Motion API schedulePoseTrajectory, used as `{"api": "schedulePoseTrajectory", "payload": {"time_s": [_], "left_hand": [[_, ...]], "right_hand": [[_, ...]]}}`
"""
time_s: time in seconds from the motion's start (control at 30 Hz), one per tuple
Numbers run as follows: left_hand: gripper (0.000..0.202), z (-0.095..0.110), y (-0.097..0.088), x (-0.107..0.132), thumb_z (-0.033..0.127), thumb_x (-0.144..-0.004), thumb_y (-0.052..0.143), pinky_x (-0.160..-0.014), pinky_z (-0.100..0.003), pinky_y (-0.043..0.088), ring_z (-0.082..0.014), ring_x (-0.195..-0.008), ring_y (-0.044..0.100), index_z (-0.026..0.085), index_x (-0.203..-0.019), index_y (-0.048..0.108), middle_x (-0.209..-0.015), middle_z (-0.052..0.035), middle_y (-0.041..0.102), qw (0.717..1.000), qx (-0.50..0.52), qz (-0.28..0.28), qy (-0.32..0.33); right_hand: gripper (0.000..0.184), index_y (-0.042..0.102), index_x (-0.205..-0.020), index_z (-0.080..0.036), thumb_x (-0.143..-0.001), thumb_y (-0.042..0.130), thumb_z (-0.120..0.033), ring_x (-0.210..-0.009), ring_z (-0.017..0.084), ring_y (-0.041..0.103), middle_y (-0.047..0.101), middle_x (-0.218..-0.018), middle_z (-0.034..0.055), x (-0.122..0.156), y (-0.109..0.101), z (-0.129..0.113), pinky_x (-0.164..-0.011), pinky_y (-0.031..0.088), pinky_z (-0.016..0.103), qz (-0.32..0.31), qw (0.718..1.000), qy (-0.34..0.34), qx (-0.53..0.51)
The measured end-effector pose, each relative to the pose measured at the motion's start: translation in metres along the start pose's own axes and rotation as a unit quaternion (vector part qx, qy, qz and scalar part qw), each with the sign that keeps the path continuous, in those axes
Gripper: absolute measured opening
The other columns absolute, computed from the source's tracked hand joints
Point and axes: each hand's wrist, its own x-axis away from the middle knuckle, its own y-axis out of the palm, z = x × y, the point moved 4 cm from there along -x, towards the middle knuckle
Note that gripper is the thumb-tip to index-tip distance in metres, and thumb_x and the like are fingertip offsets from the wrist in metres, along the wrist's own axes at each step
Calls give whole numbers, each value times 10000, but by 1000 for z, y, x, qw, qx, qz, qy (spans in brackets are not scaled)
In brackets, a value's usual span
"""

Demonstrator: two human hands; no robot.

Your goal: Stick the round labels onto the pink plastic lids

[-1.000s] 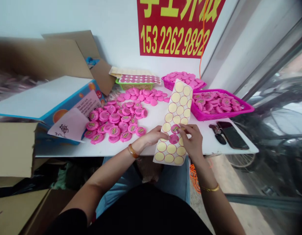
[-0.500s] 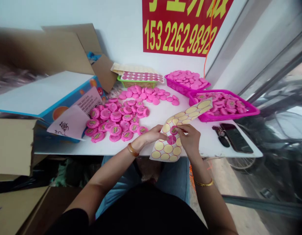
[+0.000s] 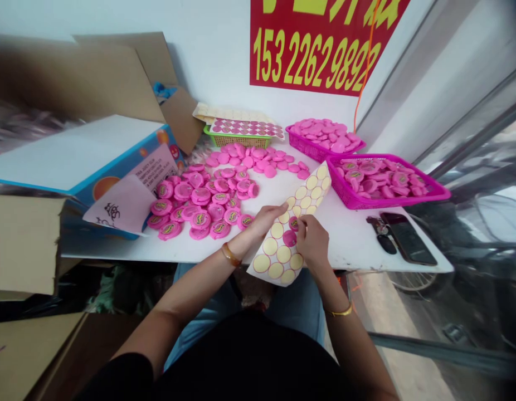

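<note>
A sticker sheet (image 3: 269,264) with rows of pale yellow circles is tilted over the table's front edge. Two round pink stickers, an upper one (image 3: 293,224) and a lower one (image 3: 289,239), show near its middle. My left hand (image 3: 264,220) grips the sheet's left edge between thumb and fingers. My right hand (image 3: 313,239) is closed in a pinch at the edge of the upper pink sticker; its fingertips are partly hidden. Left of the sheet lies a pile of round pink cases with labels (image 3: 199,196). Behind it are plain pink cases (image 3: 258,159).
On the white table (image 3: 345,245), a magenta basket (image 3: 387,201) and another magenta basket (image 3: 306,148) hold pink cases. A green basket (image 3: 237,140) carries sticker sheets. A phone (image 3: 408,239) and keys (image 3: 381,231) lie right. A blue box (image 3: 111,178) stands left.
The sheet has swung more upright, its top end moving left. My left thumb has shifted up along the sheet. My right hand has moved slightly left and down, and its fingers are more curled.
</note>
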Motion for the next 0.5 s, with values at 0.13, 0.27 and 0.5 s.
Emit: {"api": "schedulePoseTrajectory", "payload": {"time_s": [0.13,0.27,0.5], "left_hand": [[270,6,-23,-26,254,-722,609,-545,-261,273,-110,-554,410,178,-534,430,-545,30,370,921,-356,128,88],[98,5,-25,-32,221,-710,613,-650,-299,371,-194,-766,548,177,-797,606,-824,-59,578,861,-479,146,94],[345,35,-60,-4,483,-816,574,-707,-328,507,-175,-768,603,161,-937,550,-930,-86,607,939,-180,264,128]], "right_hand": [[259,524,-1011,-203,-933,323,-347,-642,216,573,654,-759,57,-3,8,8,-612,389,312,-27,999,30,-33],[224,572,-868,-205,-849,505,-417,-768,198,606,660,-846,63,-21,-3,13,-724,469,344,59,969,83,-225],[270,694,-713,-191,-556,840,-356,-706,150,623,652,-666,8,-46,-7,-11,-716,534,314,-160,773,237,-567]]}}
